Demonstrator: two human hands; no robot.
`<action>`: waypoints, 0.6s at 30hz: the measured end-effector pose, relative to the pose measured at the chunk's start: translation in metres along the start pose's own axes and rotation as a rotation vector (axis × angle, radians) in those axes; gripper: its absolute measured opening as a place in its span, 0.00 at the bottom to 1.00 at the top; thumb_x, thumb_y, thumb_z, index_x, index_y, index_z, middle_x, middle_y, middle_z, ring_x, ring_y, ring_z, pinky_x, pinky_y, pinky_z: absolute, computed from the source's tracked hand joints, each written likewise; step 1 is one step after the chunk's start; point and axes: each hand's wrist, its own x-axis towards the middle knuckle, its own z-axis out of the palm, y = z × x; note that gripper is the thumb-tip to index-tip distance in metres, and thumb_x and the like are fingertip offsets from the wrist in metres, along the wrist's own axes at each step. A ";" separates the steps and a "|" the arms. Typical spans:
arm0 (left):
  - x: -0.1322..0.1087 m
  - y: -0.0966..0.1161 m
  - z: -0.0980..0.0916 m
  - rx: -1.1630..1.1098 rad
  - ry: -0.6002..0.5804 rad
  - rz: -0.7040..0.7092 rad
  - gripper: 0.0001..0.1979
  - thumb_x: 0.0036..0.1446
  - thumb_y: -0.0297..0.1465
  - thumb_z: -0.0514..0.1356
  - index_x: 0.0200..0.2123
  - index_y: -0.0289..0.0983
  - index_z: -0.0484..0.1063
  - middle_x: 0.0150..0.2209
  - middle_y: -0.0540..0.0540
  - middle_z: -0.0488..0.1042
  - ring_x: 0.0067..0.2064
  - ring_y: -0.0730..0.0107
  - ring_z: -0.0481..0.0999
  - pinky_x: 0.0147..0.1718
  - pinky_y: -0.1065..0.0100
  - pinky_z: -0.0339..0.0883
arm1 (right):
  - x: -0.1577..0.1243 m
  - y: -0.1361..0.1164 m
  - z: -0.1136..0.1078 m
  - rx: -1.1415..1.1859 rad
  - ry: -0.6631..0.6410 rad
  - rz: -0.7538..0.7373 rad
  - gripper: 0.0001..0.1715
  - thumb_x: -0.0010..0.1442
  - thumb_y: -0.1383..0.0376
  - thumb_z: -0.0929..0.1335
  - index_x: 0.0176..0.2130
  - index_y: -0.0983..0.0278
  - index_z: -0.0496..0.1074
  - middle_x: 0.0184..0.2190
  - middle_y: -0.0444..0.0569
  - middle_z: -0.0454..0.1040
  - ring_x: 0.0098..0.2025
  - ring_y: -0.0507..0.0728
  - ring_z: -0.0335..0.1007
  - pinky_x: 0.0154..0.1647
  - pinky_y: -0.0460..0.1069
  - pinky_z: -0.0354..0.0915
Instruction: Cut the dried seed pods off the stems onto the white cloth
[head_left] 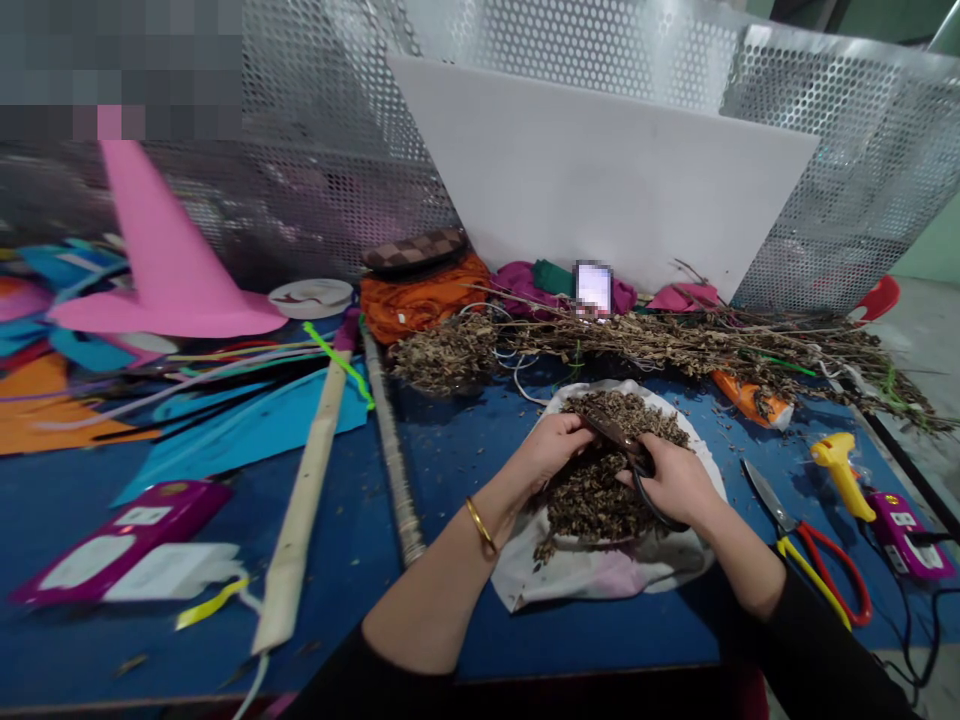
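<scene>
A heap of dried brown plant bits (592, 500) lies on a white cloth (517, 570) in front of me. Over it, my right hand (671, 480) is closed round the black handles of a pair of scissors (611, 430), whose dark blades point to the upper left. My left hand (555, 447) pinches near the blade tips, with a gold bangle on its wrist. What its fingers hold is too small and dark to tell.
Dried stalks (660, 340) lie across the back, before a white board (600, 180). Red-and-yellow-handled scissors (780, 510) and a yellow glue gun (844, 470) lie right. To the left are a wooden stick (307, 500), a pink pointed hat (161, 260) and blue sheets (255, 425).
</scene>
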 end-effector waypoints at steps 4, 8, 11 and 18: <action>0.001 -0.002 0.002 -0.008 -0.009 -0.007 0.13 0.42 0.39 0.59 0.22 0.33 0.69 0.16 0.55 0.59 0.20 0.79 0.53 0.21 0.73 0.43 | 0.000 -0.001 -0.001 -0.016 -0.032 0.004 0.19 0.58 0.51 0.64 0.44 0.60 0.66 0.39 0.49 0.74 0.39 0.56 0.70 0.33 0.46 0.52; 0.000 0.000 0.001 -0.035 -0.005 -0.011 0.12 0.43 0.38 0.59 0.22 0.33 0.69 0.16 0.55 0.59 0.19 0.79 0.52 0.20 0.72 0.42 | 0.001 -0.001 -0.005 0.003 -0.067 0.025 0.17 0.59 0.52 0.64 0.43 0.60 0.67 0.36 0.48 0.75 0.38 0.56 0.70 0.31 0.46 0.52; 0.000 0.002 0.001 -0.039 -0.006 -0.019 0.11 0.42 0.37 0.59 0.22 0.33 0.69 0.15 0.55 0.58 0.19 0.80 0.52 0.19 0.72 0.42 | 0.000 -0.002 -0.005 -0.001 -0.071 0.030 0.18 0.59 0.51 0.64 0.43 0.60 0.67 0.36 0.48 0.75 0.38 0.56 0.70 0.31 0.46 0.52; 0.000 0.000 0.003 -0.032 -0.040 -0.044 0.11 0.41 0.37 0.60 0.22 0.34 0.69 0.16 0.56 0.59 0.19 0.80 0.53 0.20 0.73 0.42 | -0.001 -0.001 0.001 -0.060 -0.015 0.003 0.22 0.58 0.49 0.63 0.47 0.60 0.65 0.41 0.50 0.74 0.40 0.58 0.70 0.34 0.47 0.54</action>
